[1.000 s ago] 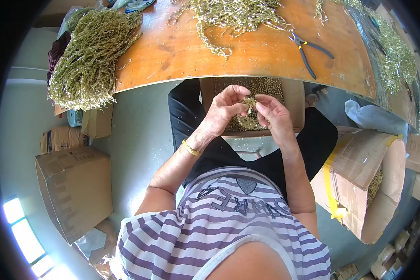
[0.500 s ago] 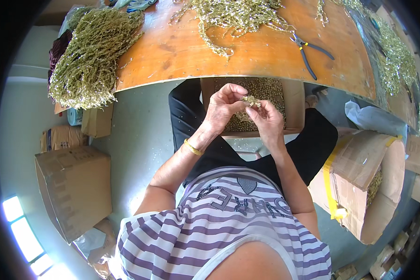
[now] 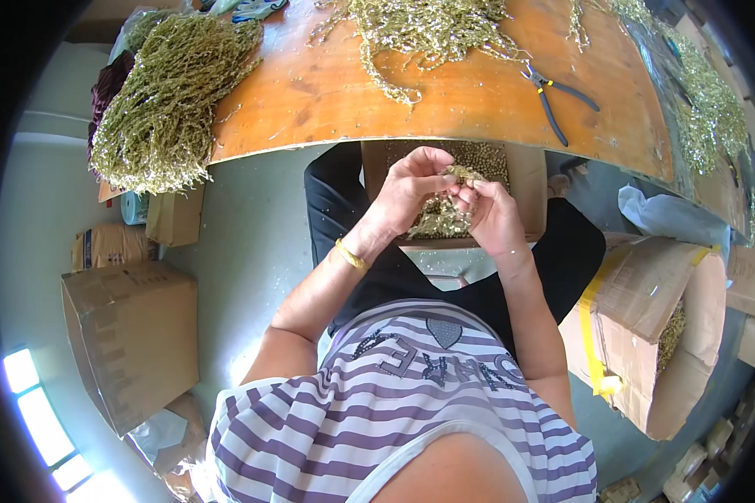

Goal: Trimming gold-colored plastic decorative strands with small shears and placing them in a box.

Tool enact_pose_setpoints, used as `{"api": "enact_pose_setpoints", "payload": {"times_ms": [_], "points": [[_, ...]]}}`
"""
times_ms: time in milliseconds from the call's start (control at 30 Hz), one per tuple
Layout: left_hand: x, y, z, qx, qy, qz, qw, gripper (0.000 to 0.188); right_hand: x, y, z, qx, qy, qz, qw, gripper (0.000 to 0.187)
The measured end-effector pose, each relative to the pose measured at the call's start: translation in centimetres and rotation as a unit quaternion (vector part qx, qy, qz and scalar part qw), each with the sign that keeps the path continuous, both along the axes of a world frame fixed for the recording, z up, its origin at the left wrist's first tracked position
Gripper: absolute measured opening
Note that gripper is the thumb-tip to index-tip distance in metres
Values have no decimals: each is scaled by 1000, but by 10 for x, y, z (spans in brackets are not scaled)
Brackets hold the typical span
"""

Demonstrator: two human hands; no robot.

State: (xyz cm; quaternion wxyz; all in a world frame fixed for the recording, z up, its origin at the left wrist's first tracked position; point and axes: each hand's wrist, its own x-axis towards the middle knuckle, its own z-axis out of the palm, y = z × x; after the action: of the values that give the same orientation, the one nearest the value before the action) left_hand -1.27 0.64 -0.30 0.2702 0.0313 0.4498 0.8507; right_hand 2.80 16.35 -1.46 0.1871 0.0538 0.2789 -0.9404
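Note:
Over an open cardboard box (image 3: 528,189) between my knees, my left hand (image 3: 411,186) and my right hand (image 3: 497,216) meet fingertip to fingertip. Both pinch a gold glittery strand (image 3: 459,174), its finer detail too small to make out. A clump of gold glittery strands (image 3: 438,220) shows just beneath my fingers. Small round gold pieces (image 3: 485,159) fill the box, partly covered by my hands. A yellow band (image 3: 351,254) circles my left wrist.
The wooden table (image 3: 294,101) ahead bears a gold strand pile (image 3: 432,29), a larger bundle (image 3: 172,101) at left and pliers (image 3: 554,96) with dark handles. Cardboard boxes stand at left (image 3: 134,335) and right (image 3: 637,293). A pale plastic bag (image 3: 671,214) lies at right.
My right hand has shifted slightly right and down, its fingers curling more. A clump of gold strands now shows below my hands.

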Motion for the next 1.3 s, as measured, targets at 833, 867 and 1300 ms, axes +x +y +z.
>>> {"api": "enact_pose_setpoints", "payload": {"times_ms": [833, 867, 1300], "points": [[-22, -20, 18, 181, -59, -217, 958, 27, 3, 50, 27, 199, 48, 220, 954, 26], [-20, -21, 22, 144, -55, -238, 959, 26, 1, 60, 31, 238, 76, 268, 931, 25], [-26, -38, 31, 91, -31, -305, 947, 27, 10, 54, 37, 302, 120, 253, 911, 21]]}}
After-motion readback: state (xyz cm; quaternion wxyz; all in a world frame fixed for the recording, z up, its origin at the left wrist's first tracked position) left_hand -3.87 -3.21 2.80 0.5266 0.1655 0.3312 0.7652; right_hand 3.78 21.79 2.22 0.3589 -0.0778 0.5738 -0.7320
